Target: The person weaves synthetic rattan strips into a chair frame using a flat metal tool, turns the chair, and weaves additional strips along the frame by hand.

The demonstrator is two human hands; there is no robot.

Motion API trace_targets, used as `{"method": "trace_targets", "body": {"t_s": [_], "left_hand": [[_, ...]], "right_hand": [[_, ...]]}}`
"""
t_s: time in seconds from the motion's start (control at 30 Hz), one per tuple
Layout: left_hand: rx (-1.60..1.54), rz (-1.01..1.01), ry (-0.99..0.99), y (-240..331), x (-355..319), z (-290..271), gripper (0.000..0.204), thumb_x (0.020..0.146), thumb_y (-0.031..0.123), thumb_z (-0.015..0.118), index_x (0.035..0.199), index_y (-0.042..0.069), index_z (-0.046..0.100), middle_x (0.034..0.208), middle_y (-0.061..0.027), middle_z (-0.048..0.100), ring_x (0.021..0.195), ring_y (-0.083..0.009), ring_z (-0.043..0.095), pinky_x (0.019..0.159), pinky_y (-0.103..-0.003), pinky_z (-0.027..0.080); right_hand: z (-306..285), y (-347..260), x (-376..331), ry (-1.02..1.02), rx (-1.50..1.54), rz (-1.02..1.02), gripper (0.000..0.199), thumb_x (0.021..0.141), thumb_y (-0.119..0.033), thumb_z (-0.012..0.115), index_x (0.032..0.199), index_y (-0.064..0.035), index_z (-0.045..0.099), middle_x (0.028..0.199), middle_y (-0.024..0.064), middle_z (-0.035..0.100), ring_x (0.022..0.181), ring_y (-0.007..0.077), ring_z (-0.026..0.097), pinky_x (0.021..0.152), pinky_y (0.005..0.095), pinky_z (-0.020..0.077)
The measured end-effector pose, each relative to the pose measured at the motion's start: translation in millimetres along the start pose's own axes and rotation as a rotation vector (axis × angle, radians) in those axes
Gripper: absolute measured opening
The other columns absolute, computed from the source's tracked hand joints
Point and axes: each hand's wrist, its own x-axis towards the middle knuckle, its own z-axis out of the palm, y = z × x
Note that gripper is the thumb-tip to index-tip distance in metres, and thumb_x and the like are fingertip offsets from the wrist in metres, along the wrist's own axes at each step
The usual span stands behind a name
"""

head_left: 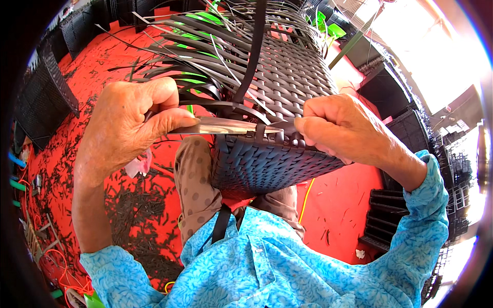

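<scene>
A half-woven black basket of flat plastic strips rests on my lap, its loose strip ends fanning out away from me. My left hand is closed on the handle end of a flat metal blade, which lies across the basket's rim pointing right. The blade's tip slips under a black strip at the rim. My right hand grips the basket's rim and a strip end right at the blade's tip. One long black strip rises from the rim toward the top of the view.
The floor is a red mat littered with short black strip cuttings. Finished black woven baskets stand at the left and stacked black ones at the right. Green strips lie beyond the basket. A yellow cord runs by my right leg.
</scene>
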Motion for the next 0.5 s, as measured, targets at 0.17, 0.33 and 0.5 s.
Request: {"method": "trace_targets", "body": {"t_s": [0.17, 0.33, 0.5], "left_hand": [[0.04, 0.015, -0.008, 2, 1, -1, 0.033, 0.082, 0.029, 0.07, 0.068, 0.003, 0.054, 0.049, -0.0048, 0.049, 0.043, -0.0114, 0.046, 0.043, -0.029, 0.034], [0.046, 0.029, 0.013, 5, 0, -2, 0.033, 0.082, 0.029, 0.07, 0.069, 0.003, 0.055, 0.051, -0.0053, 0.052, 0.044, -0.012, 0.047, 0.043, -0.029, 0.036], [0.01, -0.018, -0.012, 7, 0, -3, 0.032, 0.082, 0.029, 0.07, 0.071, 0.002, 0.058, 0.052, -0.0064, 0.053, 0.045, -0.0122, 0.048, 0.045, -0.029, 0.037]], "right_hand": [[-3, -1, -2, -0.028, 0.002, -0.007, 0.033, 0.081, -0.027, 0.053, 0.063, 0.0012, 0.055, 0.05, 0.0119, 0.047, 0.047, 0.0187, 0.047, 0.047, 0.0372, 0.0374], [-4, -8, -2, -0.043, -0.033, 0.006, 0.031, 0.078, -0.027, 0.053, 0.065, 0.001, 0.059, 0.053, 0.0139, 0.05, 0.049, 0.0223, 0.051, 0.049, 0.0386, 0.0392], [-3, -13, 0, -0.048, -0.049, -0.019, 0.032, 0.078, -0.027, 0.053, 0.067, 0.0014, 0.061, 0.056, 0.0157, 0.054, 0.052, 0.0264, 0.055, 0.052, 0.0412, 0.0422]]}}
